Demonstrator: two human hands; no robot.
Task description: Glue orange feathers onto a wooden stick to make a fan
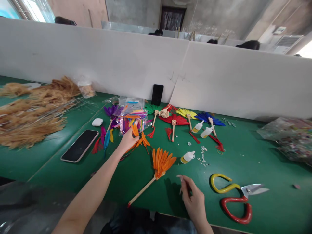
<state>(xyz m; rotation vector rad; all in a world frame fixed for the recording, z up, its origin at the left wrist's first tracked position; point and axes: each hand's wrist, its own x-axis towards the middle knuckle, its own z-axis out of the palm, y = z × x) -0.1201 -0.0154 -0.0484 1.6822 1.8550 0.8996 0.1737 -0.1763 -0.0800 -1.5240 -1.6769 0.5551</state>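
My left hand point(130, 139) is reaching over the table, fingers closed around an orange feather point(135, 130) that sticks up from them. More loose orange feathers point(145, 140) lie just beside it. In front of me rests a feather fan point(162, 163) with orange feathers fixed to one end of a wooden stick point(141, 192). To the right of the fan, my right hand point(194, 196) pinches a small, thin whitish piece point(179, 177) whose kind I cannot make out. A white glue bottle point(188, 157) stands beyond that hand.
Finished-looking fans in green, red point(174, 120), yellow and blue point(209, 119) lie farther back near two glue bottles point(207, 132). Large scissors point(234, 195) lie open at right. A phone point(80, 146), white case point(97, 122) and brown fibre bundles point(36, 113) are left. A white partition point(122, 61) stands behind.
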